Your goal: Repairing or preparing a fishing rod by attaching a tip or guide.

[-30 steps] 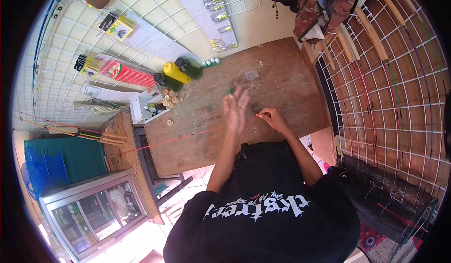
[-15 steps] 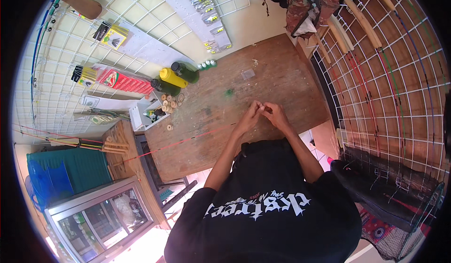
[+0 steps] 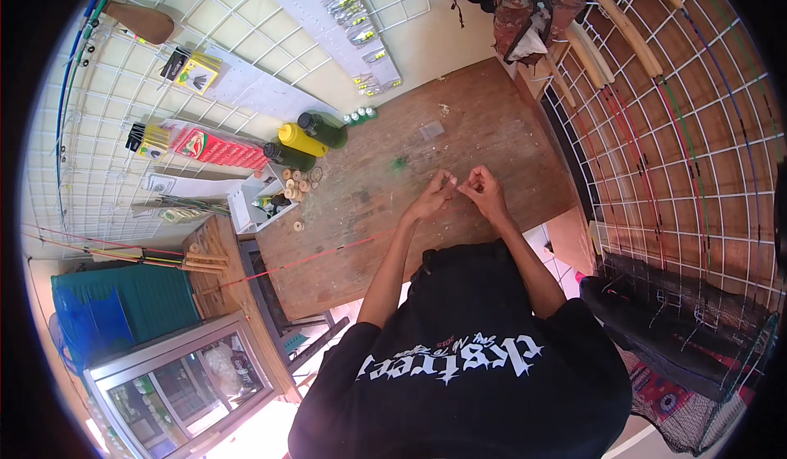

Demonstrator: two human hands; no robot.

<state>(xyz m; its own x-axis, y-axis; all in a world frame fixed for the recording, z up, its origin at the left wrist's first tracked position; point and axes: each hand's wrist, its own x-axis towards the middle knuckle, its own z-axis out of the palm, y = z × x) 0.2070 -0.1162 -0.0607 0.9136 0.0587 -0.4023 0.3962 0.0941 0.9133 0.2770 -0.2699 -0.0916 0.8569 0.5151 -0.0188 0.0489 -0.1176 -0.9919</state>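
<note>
Over the wooden table (image 3: 352, 188), my left hand (image 3: 432, 197) and my right hand (image 3: 485, 192) are held close together, fingertips nearly meeting. Each is closed in a pinch; what lies between the fingers is too small to make out. A thin red fishing rod (image 3: 328, 251) comes in from the left, crosses the table and runs up to my left wrist, where I lose sight of its tip. Beyond my hands, a small clear plastic packet (image 3: 431, 130) lies flat, with a green smudge (image 3: 400, 163) on the wood to its left.
Two dark green bottles and a yellow bottle (image 3: 301, 138) stand at the table's back left, near wooden spools (image 3: 293, 184) and a white box (image 3: 246, 203). Small capped vials (image 3: 359, 115) sit along the wall. Rods hang on the right grid (image 3: 656, 131). A glass-fronted cabinet (image 3: 180, 385) is at lower left.
My hands have come slightly apart at the fingertips. The right hand has turned and lifted a little, its fingers curling up. The view has shifted slightly.
</note>
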